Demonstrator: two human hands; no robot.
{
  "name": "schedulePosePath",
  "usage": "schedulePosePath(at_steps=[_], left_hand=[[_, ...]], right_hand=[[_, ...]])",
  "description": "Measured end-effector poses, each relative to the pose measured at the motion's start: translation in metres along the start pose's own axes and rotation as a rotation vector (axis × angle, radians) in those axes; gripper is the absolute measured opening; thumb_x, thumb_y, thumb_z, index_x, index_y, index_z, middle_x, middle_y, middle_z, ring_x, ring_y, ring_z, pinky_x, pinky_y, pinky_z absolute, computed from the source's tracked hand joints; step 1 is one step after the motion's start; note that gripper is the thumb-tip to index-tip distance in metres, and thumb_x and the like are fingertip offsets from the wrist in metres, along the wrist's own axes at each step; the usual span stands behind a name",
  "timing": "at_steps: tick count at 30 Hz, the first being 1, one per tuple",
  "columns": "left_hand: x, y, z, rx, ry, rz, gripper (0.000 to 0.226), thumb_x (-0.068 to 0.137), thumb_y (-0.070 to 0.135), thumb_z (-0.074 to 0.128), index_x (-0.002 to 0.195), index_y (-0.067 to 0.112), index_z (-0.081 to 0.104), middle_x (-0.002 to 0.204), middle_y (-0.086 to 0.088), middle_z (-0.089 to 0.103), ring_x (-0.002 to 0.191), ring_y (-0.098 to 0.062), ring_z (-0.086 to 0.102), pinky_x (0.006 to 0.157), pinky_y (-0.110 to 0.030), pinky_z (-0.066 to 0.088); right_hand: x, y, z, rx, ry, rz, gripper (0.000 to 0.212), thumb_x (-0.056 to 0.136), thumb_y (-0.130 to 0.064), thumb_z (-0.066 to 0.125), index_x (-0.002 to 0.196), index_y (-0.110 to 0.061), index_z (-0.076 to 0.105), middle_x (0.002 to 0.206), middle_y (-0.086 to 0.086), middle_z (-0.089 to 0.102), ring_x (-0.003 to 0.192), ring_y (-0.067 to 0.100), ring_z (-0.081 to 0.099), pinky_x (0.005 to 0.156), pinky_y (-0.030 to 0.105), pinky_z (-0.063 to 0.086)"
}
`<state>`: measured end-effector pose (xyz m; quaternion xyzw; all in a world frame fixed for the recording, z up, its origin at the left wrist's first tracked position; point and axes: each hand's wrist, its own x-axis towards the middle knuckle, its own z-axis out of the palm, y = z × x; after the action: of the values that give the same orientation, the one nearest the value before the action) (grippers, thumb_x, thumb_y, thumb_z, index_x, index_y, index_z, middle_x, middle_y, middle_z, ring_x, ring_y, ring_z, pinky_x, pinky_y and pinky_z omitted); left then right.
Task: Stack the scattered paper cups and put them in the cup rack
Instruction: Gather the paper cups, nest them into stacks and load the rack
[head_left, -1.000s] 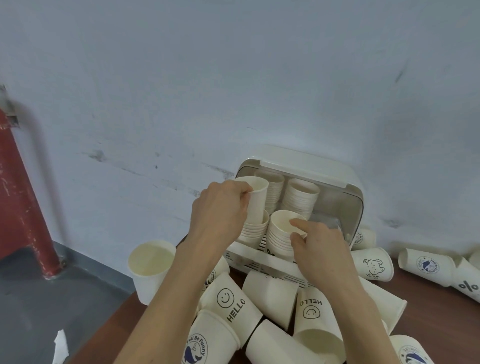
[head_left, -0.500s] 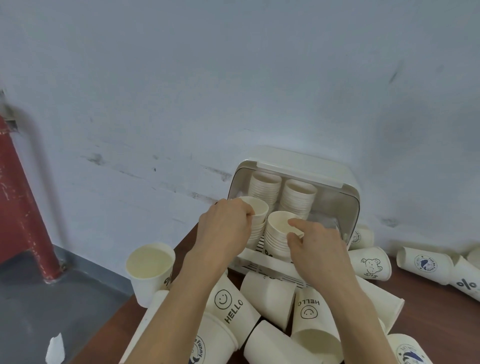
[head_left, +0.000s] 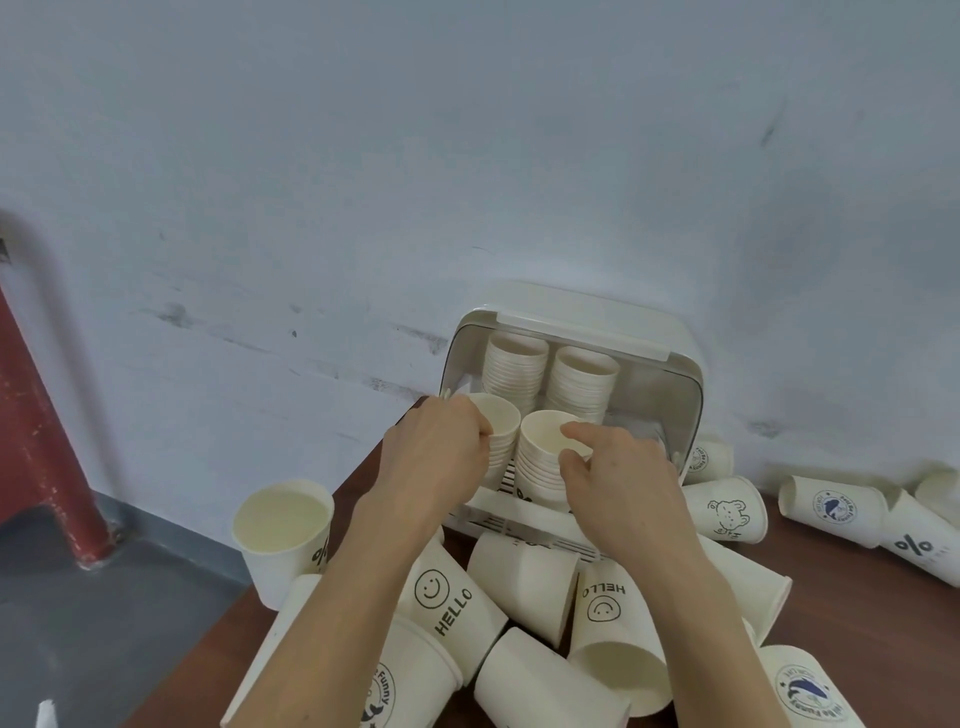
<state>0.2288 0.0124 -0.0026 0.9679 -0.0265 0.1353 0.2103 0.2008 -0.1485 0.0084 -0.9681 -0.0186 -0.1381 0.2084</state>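
We note the change first: a second ago the left hand (head_left: 441, 457) held a single cup clear above the front-left stack (head_left: 498, 441) in the cup rack (head_left: 675, 374); that cup now sits nested on the stack, its rim level with the neighbouring one. The left hand's fingers curl round the top of this stack, pinching the rim. The right hand (head_left: 618, 478) has stayed on the front-right stack (head_left: 545, 457), thumb and forefinger pinching the near edge of its top cup.

We judge that one more cup is stored and this placement is nearly finished; only release remains. Two taller stacks (head_left: 550, 369) stand behind, at the back of the rack, under its raised lid.

Much work is left. Loose cups (head_left: 524, 577) lie tipped on the counter (head_left: 831, 577) directly before the rack and to its right, several overlapping. One upright cup (head_left: 283, 535) stands at the counter's left edge.
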Motion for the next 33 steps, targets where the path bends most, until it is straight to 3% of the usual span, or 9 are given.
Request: schedulePosePath(at_steps=[4, 8, 12, 18, 23, 29, 33], left_hand=[[0.001, -0.002, -0.001, 0.016, -0.054, 0.013, 0.026, 0.095, 0.026, 0.044, 0.093, 0.024, 0.071, 0.096, -0.003, 0.062, 0.084, -0.024, 0.053, 0.067, -0.031, 0.044], [0.001, -0.001, -0.007, -0.005, -0.022, 0.011, 0.029, 0.096, 0.031, 0.044, 0.114, 0.02, 0.065, 0.117, -0.003, 0.06, 0.104, -0.027, 0.054, 0.074, -0.031, 0.038], [-0.008, 0.007, -0.017, -0.075, 0.055, 0.024, 0.033, 0.097, 0.032, 0.043, 0.124, 0.028, 0.06, 0.111, -0.002, 0.064, 0.104, -0.026, 0.055, 0.075, -0.032, 0.04], [-0.047, 0.028, -0.018, -0.197, 0.099, 0.095, 0.029, 0.093, 0.028, 0.045, 0.112, 0.031, 0.067, 0.08, 0.001, 0.057, 0.088, -0.022, 0.058, 0.073, -0.035, 0.049], [-0.08, 0.045, -0.02, -0.223, 0.072, 0.107, 0.033, 0.094, 0.031, 0.046, 0.123, 0.033, 0.062, 0.098, 0.001, 0.071, 0.102, -0.023, 0.06, 0.082, -0.037, 0.05], [-0.122, 0.075, -0.046, -0.218, 0.069, 0.174, 0.034, 0.094, 0.031, 0.045, 0.125, 0.033, 0.059, 0.098, 0.004, 0.07, 0.101, -0.018, 0.06, 0.079, -0.037, 0.051], [-0.15, 0.092, -0.065, -0.195, 0.046, 0.201, 0.033, 0.094, 0.031, 0.044, 0.124, 0.032, 0.06, 0.098, 0.005, 0.07, 0.098, -0.018, 0.062, 0.077, -0.034, 0.05]], right_hand=[[0.001, 0.0, 0.002, 0.003, 0.017, -0.003, 0.039, 0.095, -0.028, 0.043, 0.133, -0.031, 0.054, 0.107, 0.007, 0.07, 0.107, 0.03, 0.059, 0.087, 0.041, 0.049], [0.001, 0.002, 0.001, -0.002, 0.045, -0.019, 0.039, 0.095, -0.03, 0.045, 0.133, -0.031, 0.054, 0.108, 0.008, 0.069, 0.109, 0.031, 0.058, 0.086, 0.039, 0.046], [-0.004, 0.007, -0.007, -0.035, 0.078, -0.04, 0.04, 0.096, -0.028, 0.042, 0.134, -0.028, 0.053, 0.11, 0.004, 0.068, 0.111, 0.03, 0.055, 0.084, 0.037, 0.044], [-0.034, 0.018, -0.013, -0.045, 0.091, -0.025, 0.028, 0.091, -0.023, 0.044, 0.11, -0.025, 0.065, 0.091, 0.006, 0.067, 0.089, 0.03, 0.057, 0.066, 0.033, 0.037], [-0.068, 0.017, -0.041, -0.037, 0.093, 0.007, 0.027, 0.091, -0.018, 0.046, 0.112, -0.014, 0.064, 0.099, 0.006, 0.067, 0.095, 0.026, 0.058, 0.08, 0.041, 0.05], [-0.111, 0.018, -0.074, -0.114, 0.089, 0.015, 0.027, 0.093, -0.022, 0.044, 0.113, -0.02, 0.061, 0.093, 0.001, 0.067, 0.09, 0.024, 0.06, 0.077, 0.038, 0.051], [-0.147, 0.015, -0.1, -0.13, 0.049, 0.043, 0.03, 0.092, -0.022, 0.043, 0.118, -0.022, 0.059, 0.112, 0.003, 0.065, 0.105, 0.026, 0.055, 0.08, 0.037, 0.046]])
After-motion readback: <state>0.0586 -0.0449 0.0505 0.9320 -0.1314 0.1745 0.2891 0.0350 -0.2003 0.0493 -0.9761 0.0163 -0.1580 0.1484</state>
